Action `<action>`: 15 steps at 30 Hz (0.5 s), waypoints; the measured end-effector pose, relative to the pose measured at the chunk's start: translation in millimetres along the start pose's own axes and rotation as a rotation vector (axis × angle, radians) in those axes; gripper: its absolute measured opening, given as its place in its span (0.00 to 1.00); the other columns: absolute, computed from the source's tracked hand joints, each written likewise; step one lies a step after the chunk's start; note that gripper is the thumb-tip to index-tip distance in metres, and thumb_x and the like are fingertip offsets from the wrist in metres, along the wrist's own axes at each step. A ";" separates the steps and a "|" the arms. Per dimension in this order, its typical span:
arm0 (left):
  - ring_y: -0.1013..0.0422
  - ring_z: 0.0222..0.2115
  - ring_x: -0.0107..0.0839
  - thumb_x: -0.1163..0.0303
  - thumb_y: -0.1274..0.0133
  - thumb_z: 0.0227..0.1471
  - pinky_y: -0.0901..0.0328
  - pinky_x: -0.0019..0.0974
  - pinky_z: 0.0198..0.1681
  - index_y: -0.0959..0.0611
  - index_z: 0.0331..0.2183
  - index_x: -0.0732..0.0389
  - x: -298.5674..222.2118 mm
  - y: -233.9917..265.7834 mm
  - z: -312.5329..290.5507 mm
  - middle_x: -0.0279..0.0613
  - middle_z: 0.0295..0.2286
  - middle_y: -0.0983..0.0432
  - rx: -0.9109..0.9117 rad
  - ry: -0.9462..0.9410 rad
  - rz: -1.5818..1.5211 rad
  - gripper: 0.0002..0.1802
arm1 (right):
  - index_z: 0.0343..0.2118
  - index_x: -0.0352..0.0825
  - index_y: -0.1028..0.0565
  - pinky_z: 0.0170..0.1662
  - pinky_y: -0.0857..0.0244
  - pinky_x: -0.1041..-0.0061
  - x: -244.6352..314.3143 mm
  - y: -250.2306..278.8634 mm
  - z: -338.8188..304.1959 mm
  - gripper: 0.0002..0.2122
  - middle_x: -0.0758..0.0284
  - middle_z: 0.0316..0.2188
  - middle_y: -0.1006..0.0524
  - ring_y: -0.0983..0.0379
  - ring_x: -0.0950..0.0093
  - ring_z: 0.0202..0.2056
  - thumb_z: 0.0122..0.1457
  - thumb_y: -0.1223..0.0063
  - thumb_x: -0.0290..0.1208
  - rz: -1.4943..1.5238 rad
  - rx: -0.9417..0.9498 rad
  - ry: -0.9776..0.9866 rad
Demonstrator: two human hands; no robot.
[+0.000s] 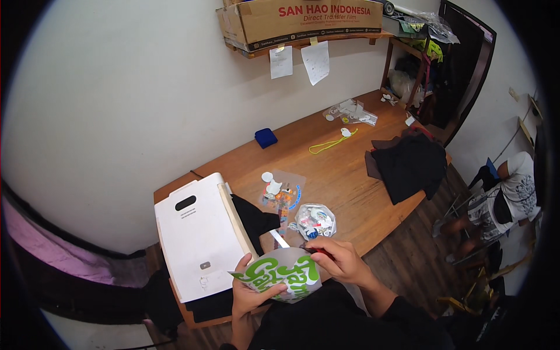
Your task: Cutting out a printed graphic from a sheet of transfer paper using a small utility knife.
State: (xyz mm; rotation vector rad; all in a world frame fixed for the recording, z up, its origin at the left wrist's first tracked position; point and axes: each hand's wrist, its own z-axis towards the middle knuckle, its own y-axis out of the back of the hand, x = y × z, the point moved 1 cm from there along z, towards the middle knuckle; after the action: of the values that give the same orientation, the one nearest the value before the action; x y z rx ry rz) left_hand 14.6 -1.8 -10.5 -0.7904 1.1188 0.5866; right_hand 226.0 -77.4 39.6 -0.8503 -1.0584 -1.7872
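My left hand (255, 293) is closed on a translucent film sheet (300, 290) with large green lettering, its thumb lying over the front. The sheet is held up and slightly curved, in front of my body at the table's near edge. At its upper right edge, my right hand (345, 265) is closed round a small tool with a dark red and black handle (322, 251). My fingers hide most of that tool, so I cannot tell its kind. Just beyond the sheet stands a clear bowl (331, 221) of white and coloured film scraps.
A white heat press-like machine (201, 239) stands left on the wooden table (344, 169), black cloth beneath it. Printed film pieces (284, 189), a blue folded cloth (266, 138), a yellow cord (329, 144) and dark garments (411, 163) lie farther back. Another person (510, 195) is at right.
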 end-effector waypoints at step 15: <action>0.27 0.39 0.42 0.85 0.36 0.33 0.29 0.42 0.40 0.48 0.54 0.65 -2.5 -2.9 -2.3 0.57 0.39 0.30 -0.007 0.051 0.004 0.50 | 0.42 0.28 0.31 0.38 0.34 0.73 2.8 3.1 0.1 0.13 0.56 0.33 0.26 0.27 0.64 0.34 0.55 0.48 0.29 0.001 0.066 -0.026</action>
State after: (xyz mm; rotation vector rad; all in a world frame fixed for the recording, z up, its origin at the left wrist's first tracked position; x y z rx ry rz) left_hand 14.7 -5.4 -7.9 -0.8131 1.1654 0.5774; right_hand 227.7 -79.1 43.0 -0.8353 -1.1269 -1.7348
